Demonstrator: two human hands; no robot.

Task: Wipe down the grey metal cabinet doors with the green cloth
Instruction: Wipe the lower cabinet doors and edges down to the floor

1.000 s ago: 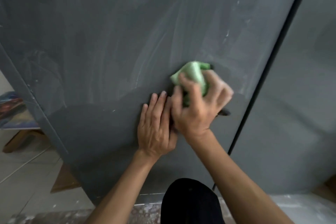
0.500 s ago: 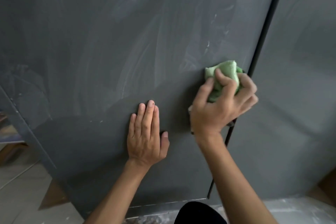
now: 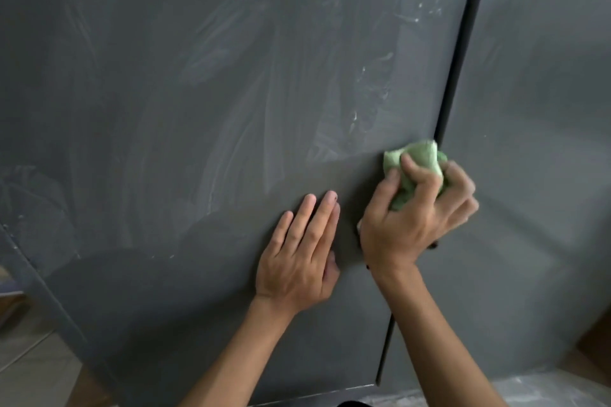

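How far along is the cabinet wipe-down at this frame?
Done: the left door shows broad whitish wipe smears across most of its face, so it has had passes. In hand: the right hand grips the green cloth at that door's right edge, by the gap; the left hand rests flat on it. Left: smears and white specks remain; the right door shows only faint marks.

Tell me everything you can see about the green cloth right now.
The green cloth is pale green, soft-looking fabric, bunched into a wad. The right hand grips it and presses it against the grey cabinet door at that door's right edge, beside the dark gap between the doors. Part of it is hidden inside the grip.
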